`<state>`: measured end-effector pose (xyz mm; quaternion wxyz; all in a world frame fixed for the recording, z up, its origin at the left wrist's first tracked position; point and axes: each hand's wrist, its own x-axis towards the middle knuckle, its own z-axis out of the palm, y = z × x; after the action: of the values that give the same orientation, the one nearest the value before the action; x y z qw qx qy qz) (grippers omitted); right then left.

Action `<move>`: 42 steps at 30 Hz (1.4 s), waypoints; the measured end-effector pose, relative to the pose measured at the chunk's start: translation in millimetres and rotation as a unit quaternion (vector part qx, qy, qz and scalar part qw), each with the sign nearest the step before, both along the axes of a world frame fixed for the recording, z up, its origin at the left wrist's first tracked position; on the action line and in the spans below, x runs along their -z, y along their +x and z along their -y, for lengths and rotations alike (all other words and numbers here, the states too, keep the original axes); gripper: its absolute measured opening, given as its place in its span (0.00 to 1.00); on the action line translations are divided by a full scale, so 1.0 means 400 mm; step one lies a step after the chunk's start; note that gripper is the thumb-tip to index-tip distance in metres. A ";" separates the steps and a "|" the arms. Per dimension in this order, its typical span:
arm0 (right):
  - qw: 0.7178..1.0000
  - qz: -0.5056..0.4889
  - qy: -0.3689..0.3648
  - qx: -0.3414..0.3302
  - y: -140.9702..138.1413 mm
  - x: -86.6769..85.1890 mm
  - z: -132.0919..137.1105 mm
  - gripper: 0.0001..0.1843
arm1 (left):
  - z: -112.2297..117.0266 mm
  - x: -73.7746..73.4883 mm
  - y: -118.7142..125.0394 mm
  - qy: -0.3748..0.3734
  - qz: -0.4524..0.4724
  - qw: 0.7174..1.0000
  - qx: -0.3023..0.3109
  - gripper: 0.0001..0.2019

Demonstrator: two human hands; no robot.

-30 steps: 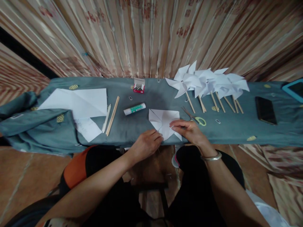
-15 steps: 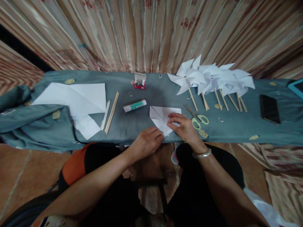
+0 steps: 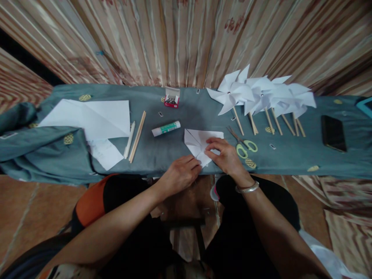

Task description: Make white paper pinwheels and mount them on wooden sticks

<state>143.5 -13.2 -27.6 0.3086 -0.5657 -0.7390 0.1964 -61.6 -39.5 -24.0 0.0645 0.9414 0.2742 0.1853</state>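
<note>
A white paper square (image 3: 200,138) is seen lying just right of the glue stick (image 3: 166,128), at the near edge of the table. Its near corner is pinched by the curled fingers of the left hand (image 3: 180,174), seemingly so that the sheet cannot slide. A flap is pressed towards the middle of the square by the right hand (image 3: 227,157), whose fingertips are drawn together and closed on the paper. A metal bangle (image 3: 247,188) is worn on that wrist.

Green-handled scissors (image 3: 245,145) are laid farther right of the glue stick, beyond the square and close to the right hand. A row of white paper pinwheels (image 3: 261,95) on wooden sticks is set right of and behind the glue stick, probably to be out of the way. A small red box (image 3: 171,100) is placed just behind it. Two bare wooden sticks (image 3: 137,135) and larger paper sheets (image 3: 95,118) are found to its left. A dark phone (image 3: 333,133) is seen far to its right.

The table is covered by a grey-blue cloth (image 3: 197,110), bunched at the far left. Behind it, a striped, pleated curtain (image 3: 186,38) is hung. A reddish-brown floor (image 3: 29,209) is visible below.
</note>
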 end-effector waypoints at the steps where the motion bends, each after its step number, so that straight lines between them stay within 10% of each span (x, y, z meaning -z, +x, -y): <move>1: 1.000 -0.001 0.000 -0.001 0.000 0.000 0.000 0.03 | 0.000 0.000 0.000 -0.001 -0.001 1.000 0.001 0.09; 42: 1.000 -0.002 0.029 0.009 -0.001 0.004 0.012 0.04 | -0.001 -0.006 0.007 0.030 -0.005 1.000 0.006 0.11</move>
<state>143.0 -18.1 -29.1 0.3282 -0.5628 -0.7387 0.1727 -58.8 -39.2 -21.4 0.0363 0.9456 0.2630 0.1882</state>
